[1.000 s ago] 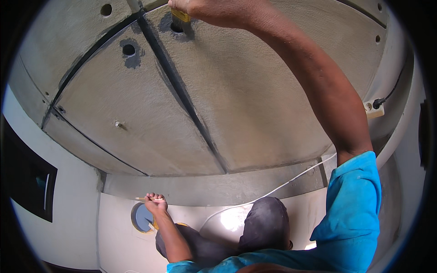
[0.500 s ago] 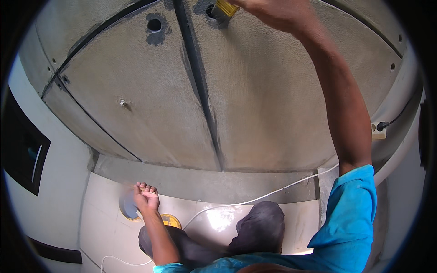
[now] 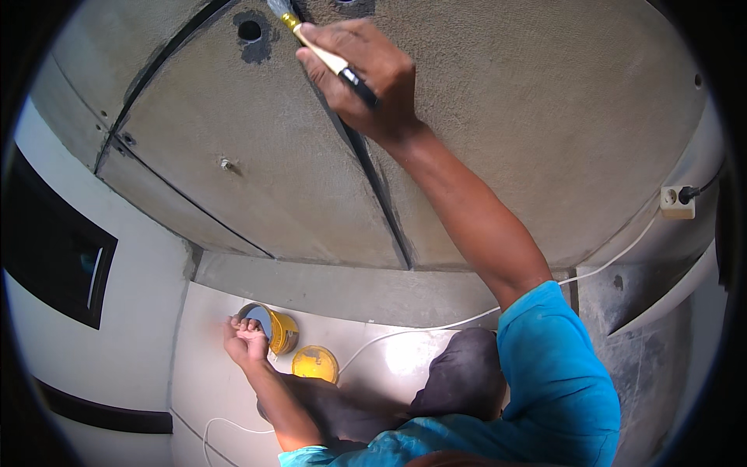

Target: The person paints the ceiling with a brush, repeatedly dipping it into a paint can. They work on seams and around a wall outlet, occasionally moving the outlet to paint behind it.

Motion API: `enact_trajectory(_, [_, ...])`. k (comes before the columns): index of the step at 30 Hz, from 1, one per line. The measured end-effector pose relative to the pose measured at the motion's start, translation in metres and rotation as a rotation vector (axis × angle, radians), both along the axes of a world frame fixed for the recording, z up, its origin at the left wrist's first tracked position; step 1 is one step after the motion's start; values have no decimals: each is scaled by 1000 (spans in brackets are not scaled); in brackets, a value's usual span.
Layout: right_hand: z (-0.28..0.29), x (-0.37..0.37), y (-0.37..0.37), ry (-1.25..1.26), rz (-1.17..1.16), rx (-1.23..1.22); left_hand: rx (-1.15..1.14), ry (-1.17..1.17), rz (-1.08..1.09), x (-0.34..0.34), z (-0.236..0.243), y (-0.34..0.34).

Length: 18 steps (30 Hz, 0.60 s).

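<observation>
In the head view, the right hand [image 3: 362, 78] has its grip closed around a paintbrush [image 3: 321, 56], bristles near the dark strip [image 3: 362, 152], the wall [image 3: 498, 117] stretching broadly toward its right edge. The left hand [image 3: 247, 344], fingers curled, overlaps a yellow bucket [image 3: 285, 335] near the floor's [image 3: 210, 366] far-left corner; whether that grip holds anything, I cannot tell.

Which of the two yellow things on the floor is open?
The yellow bucket, nearer the left hand: its inside shows. The round yellow thing shows no opening.
</observation>
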State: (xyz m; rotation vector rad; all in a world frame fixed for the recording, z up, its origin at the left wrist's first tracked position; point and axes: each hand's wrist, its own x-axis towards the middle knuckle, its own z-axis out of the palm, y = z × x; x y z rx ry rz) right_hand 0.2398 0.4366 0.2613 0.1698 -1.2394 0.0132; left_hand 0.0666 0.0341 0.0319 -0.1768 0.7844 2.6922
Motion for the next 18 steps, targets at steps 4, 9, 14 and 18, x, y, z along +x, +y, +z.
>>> enact_trajectory(4, [-30,9,-11,-112,-33,-7,-11,-12,28,-5,-6,-3])
enact_trajectory(9, [19,-2,5,160,-117,162,-14,-76,25,-16,-17,7])
enact_trajectory(14, [-13,22,2,-27,57,10,-33,-77,0,-28,-29,17])
enact_trajectory(18, [31,37,-5,-233,31,-206,1,-93,-54,-30,-41,18])
